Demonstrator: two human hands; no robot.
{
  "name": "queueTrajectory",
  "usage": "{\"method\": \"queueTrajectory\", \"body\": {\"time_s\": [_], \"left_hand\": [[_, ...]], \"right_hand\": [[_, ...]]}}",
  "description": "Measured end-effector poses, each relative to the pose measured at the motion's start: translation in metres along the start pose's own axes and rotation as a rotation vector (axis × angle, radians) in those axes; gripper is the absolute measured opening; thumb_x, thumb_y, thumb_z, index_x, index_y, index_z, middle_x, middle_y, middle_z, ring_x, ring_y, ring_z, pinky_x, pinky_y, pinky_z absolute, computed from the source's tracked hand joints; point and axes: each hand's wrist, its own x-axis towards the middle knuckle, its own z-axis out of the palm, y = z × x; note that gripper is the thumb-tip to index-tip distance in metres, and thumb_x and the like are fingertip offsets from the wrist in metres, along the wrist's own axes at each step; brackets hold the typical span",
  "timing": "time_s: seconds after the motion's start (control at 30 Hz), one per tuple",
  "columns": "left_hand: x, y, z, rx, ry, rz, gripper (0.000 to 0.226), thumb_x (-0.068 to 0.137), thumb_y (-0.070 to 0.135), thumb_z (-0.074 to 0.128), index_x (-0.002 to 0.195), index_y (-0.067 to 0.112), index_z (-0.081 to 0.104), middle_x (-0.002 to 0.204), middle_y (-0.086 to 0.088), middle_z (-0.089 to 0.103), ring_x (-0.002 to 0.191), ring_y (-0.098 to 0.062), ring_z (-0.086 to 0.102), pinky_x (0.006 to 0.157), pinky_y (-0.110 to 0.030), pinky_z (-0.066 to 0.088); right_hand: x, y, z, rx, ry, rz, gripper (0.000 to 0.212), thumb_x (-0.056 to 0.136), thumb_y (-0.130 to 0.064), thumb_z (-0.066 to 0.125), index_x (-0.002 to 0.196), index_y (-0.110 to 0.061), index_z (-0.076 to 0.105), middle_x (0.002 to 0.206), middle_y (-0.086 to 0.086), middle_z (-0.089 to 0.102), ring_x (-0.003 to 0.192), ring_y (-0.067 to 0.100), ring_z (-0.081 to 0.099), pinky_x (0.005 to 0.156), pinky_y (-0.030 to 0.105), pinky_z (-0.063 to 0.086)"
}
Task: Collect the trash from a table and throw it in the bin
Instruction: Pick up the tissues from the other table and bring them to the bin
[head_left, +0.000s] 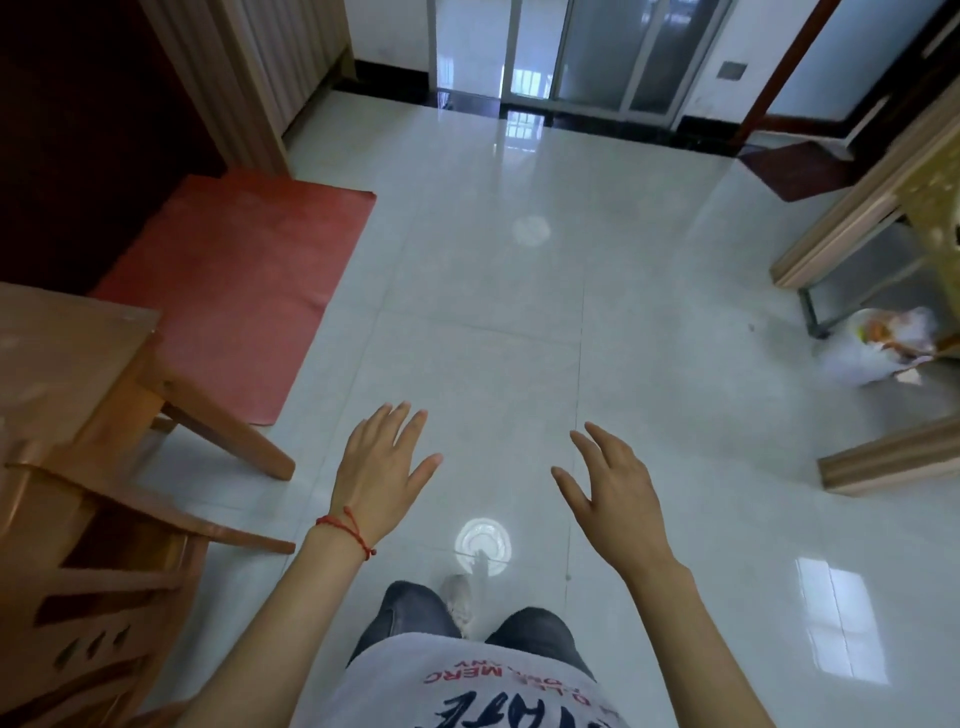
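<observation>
Left hand (382, 467): held out over the floor, palm down, fingers spread and apart, holding nothing. Red string bracelet (345, 530) on the wrist.
Right hand (610, 480): also out in front, fingers loosely apart and slightly curled, holding nothing.
Trash: none in either hand. The likeliest task item in view is a white plastic bag (878, 345) with orange and pale scraps in its mouth, on the floor at far right, just beside the leg of a gold-patterned table (930, 208). Blurred; whether it serves as the bin or is loose rubbish, cannot tell.
Table surface: only an edge of the gold table shows, so any trash on top is out of view.
Surroundings: wooden chair (88, 467) close on the left, red mat (244, 286) beyond it, glossy white tiled floor (493, 322) between, well apart from the bag.
Step in hand (judgement): the person is walking with empty hands, probably toward a pickup.
Doing it well: turn right toward the table, bring its top into view before reaching, keep clear of the chair legs, and tread steadily on the shiny tiles.
</observation>
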Motion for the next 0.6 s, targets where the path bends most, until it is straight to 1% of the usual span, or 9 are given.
{"method": "queueTrajectory", "body": {"time_s": [0.07, 0.17, 0.3, 0.4, 0.47, 0.53, 0.6], "left_hand": [[0.014, -0.006, -0.003, -0.002, 0.012, -0.028, 0.080, 0.089, 0.062, 0.009, 0.126, 0.005, 0.052, 0.129, -0.020, 0.054, 0.120, -0.039, 0.049, 0.097, -0.050, 0.039], [0.029, -0.016, -0.004, -0.016, 0.015, -0.087, 0.081, 0.088, 0.063, 0.010, 0.128, 0.006, 0.050, 0.132, -0.019, 0.052, 0.124, -0.038, 0.046, 0.100, -0.049, 0.036], [0.044, -0.029, -0.008, -0.029, 0.023, -0.219, 0.080, 0.090, 0.061, 0.008, 0.124, 0.006, 0.054, 0.127, -0.019, 0.056, 0.119, -0.038, 0.051, 0.096, -0.050, 0.041], [0.054, -0.037, -0.016, -0.038, 0.058, -0.334, 0.076, 0.092, 0.058, 0.010, 0.119, 0.005, 0.058, 0.122, -0.019, 0.060, 0.113, -0.038, 0.056, 0.091, -0.050, 0.045], [0.059, -0.042, -0.022, -0.042, 0.094, -0.418, 0.071, 0.092, 0.056, 0.016, 0.118, 0.006, 0.059, 0.119, -0.018, 0.062, 0.110, -0.037, 0.058, 0.089, -0.050, 0.046], [0.062, -0.046, -0.026, -0.047, 0.142, -0.499, 0.066, 0.089, 0.055, 0.025, 0.121, 0.007, 0.057, 0.123, -0.017, 0.060, 0.114, -0.036, 0.055, 0.092, -0.049, 0.044], [0.063, -0.050, -0.029, -0.069, 0.178, -0.593, 0.068, 0.085, 0.055, 0.025, 0.128, 0.010, 0.051, 0.132, -0.014, 0.054, 0.124, -0.034, 0.047, 0.100, -0.048, 0.038]], "right_hand": [[0.021, -0.002, 0.002, -0.012, -0.014, -0.028, 0.054, 0.088, -0.046, 0.042, 0.122, -0.007, 0.056, 0.130, 0.014, 0.055, 0.118, 0.033, 0.053, 0.095, 0.044, 0.043], [0.055, -0.007, 0.006, -0.017, -0.045, -0.076, 0.051, 0.087, -0.042, 0.046, 0.122, -0.008, 0.056, 0.131, 0.014, 0.054, 0.119, 0.033, 0.052, 0.096, 0.044, 0.042], [0.106, -0.019, 0.011, -0.019, -0.095, -0.191, 0.051, 0.088, -0.043, 0.045, 0.124, -0.008, 0.055, 0.133, 0.013, 0.053, 0.120, 0.032, 0.051, 0.097, 0.044, 0.041], [0.148, -0.034, 0.016, -0.006, -0.130, -0.303, 0.055, 0.088, -0.048, 0.040, 0.120, -0.007, 0.058, 0.129, 0.014, 0.056, 0.116, 0.034, 0.054, 0.093, 0.045, 0.044], [0.175, -0.049, 0.019, -0.010, -0.159, -0.410, 0.057, 0.087, -0.048, 0.036, 0.118, -0.007, 0.059, 0.127, 0.014, 0.058, 0.113, 0.034, 0.056, 0.090, 0.045, 0.046], [0.201, -0.066, 0.021, -0.023, -0.199, -0.516, 0.056, 0.087, -0.048, 0.036, 0.118, -0.008, 0.059, 0.126, 0.014, 0.058, 0.112, 0.033, 0.057, 0.089, 0.046, 0.047], [0.223, -0.082, 0.023, -0.028, -0.238, -0.619, 0.056, 0.087, -0.049, 0.035, 0.119, -0.008, 0.059, 0.128, 0.014, 0.057, 0.113, 0.033, 0.057, 0.090, 0.046, 0.046]]}}
